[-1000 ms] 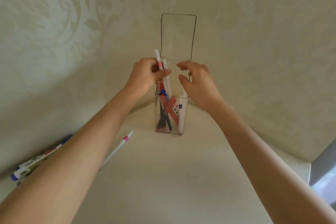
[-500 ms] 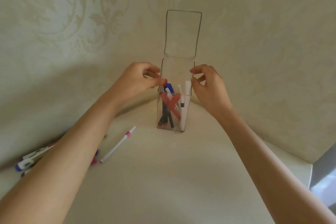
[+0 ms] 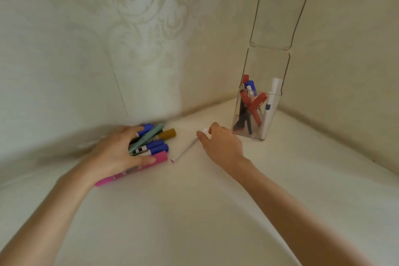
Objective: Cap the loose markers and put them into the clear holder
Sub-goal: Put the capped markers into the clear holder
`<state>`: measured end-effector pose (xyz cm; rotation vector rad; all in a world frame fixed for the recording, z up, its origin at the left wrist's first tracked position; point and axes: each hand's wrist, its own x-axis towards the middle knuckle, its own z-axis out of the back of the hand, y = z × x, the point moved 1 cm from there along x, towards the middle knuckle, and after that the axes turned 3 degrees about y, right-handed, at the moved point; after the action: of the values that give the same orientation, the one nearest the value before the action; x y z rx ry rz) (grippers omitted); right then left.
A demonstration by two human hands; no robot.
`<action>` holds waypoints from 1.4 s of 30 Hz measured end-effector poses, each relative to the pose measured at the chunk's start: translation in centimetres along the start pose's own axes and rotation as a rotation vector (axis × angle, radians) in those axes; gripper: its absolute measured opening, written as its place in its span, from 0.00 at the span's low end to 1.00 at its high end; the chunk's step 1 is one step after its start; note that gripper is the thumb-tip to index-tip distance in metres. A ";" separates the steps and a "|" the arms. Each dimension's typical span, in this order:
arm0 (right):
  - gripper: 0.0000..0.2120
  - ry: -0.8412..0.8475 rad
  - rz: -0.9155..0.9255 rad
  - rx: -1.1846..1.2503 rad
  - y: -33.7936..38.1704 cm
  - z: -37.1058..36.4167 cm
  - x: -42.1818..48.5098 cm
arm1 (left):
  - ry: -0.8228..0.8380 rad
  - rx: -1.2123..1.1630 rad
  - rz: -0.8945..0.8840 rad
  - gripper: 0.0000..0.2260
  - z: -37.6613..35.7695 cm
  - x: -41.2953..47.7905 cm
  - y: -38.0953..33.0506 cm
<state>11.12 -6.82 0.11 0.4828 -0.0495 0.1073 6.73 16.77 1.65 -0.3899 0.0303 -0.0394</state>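
The clear holder (image 3: 272,67) stands at the back right with its lid hinged up; red, blue, black and white markers sit inside it. A pile of loose markers (image 3: 158,147) lies at the left by the wall: blue, pink, teal and mustard ones. My left hand (image 3: 117,153) is spread over that pile, fingers curled around several of them. A thin white pen (image 3: 185,149) with a pink tip lies between the pile and the holder. My right hand (image 3: 220,143) pinches the far end of this pen with thumb and fingertips.
The cream surface (image 3: 194,211) meets patterned wallpaper walls in a corner just behind the holder. The wall runs close behind the marker pile on the left.
Both hands left the rim of the holder and came down to the surface. The left hand now covers the marker pile, the right hand pinches the thin white pen. The view has shifted left.
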 end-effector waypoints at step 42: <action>0.03 -0.270 0.040 0.550 -6.3 5.7 -4.0 | -0.261 0.092 -0.095 0.13 -6.7 3.8 -16.8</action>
<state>7.75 -15.39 1.98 1.0448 -0.2997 0.0939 9.72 -1.44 1.71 -0.3023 -0.2474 -0.0829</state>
